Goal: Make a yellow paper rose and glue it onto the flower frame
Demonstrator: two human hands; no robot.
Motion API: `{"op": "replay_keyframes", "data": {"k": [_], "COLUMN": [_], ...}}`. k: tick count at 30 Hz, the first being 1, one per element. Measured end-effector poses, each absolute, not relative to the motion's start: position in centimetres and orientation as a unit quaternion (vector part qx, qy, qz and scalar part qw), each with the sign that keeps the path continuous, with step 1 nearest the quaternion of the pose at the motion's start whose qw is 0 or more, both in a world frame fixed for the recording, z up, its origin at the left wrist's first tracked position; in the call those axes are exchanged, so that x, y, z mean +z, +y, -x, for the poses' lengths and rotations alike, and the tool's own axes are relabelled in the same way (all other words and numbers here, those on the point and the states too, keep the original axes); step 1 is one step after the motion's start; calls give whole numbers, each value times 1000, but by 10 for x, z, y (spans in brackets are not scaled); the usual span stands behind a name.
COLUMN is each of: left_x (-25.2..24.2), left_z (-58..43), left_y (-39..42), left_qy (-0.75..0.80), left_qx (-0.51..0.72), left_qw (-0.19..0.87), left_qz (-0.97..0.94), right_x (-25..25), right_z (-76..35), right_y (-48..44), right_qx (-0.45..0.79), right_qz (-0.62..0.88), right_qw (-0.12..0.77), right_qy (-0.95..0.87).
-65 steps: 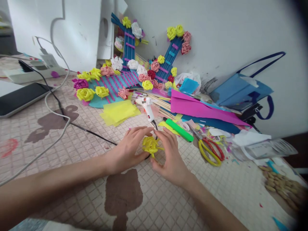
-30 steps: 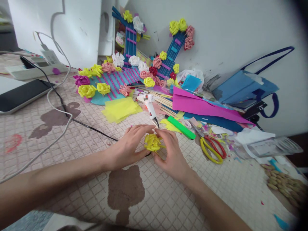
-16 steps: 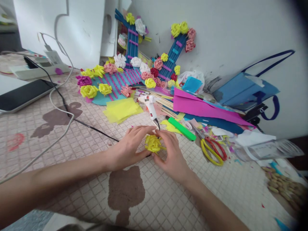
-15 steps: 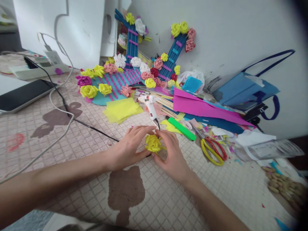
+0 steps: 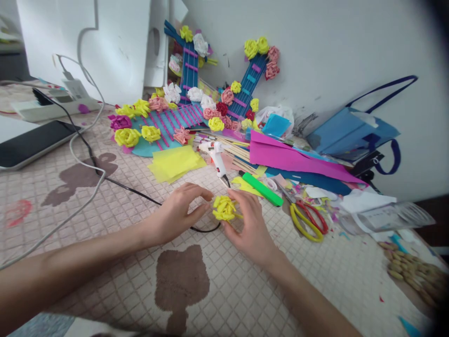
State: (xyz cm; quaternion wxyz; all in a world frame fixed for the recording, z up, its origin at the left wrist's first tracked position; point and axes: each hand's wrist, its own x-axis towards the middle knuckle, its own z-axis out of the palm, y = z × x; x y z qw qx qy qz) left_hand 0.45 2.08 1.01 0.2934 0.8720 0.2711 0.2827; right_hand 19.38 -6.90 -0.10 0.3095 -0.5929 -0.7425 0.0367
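Observation:
A yellow paper flower [image 5: 223,208] sits between my hands, low over the patterned tablecloth. My right hand [image 5: 249,220] is closed round its right side, thumb below and fingers above, with a bit of yellow stem showing near the palm. My left hand [image 5: 178,208] is apart from the flower on its left, its thumb and fingers curved with a gap between them and nothing in them. A white glue gun [image 5: 218,161] lies just beyond the flower, its black cord [image 5: 206,230] running under and past my left hand.
Behind are paper-flower-covered guitar shapes [image 5: 168,126], yellow paper sheets [image 5: 177,163], wooden sticks [image 5: 242,157] and magenta paper [image 5: 291,161]. To the right lie a green marker [image 5: 262,188], scissors [image 5: 308,220], a blue bag [image 5: 354,131] and peanuts [image 5: 414,274]. A tablet [image 5: 38,144] lies at left.
My left hand has let go of the flower and drawn back to the left, its fingers opening. My right hand stays on the flower. The view has shifted slightly.

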Motion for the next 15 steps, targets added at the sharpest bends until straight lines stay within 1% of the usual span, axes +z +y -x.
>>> {"op": "replay_keyframes", "data": {"k": [11,15], "left_x": [7,5], "left_z": [-6,-5], "left_y": [18,16], "left_qy": [245,240], "left_qx": [295,286], "left_qw": [285,264], "left_qz": [-878,-889], "right_x": [-1,-1], "right_z": [-193,-193], "right_y": [-69,-69], "right_qx": [26,21], "right_qz": [593,591], "right_qw": [299,301], "right_qy": [-747,-748]}}
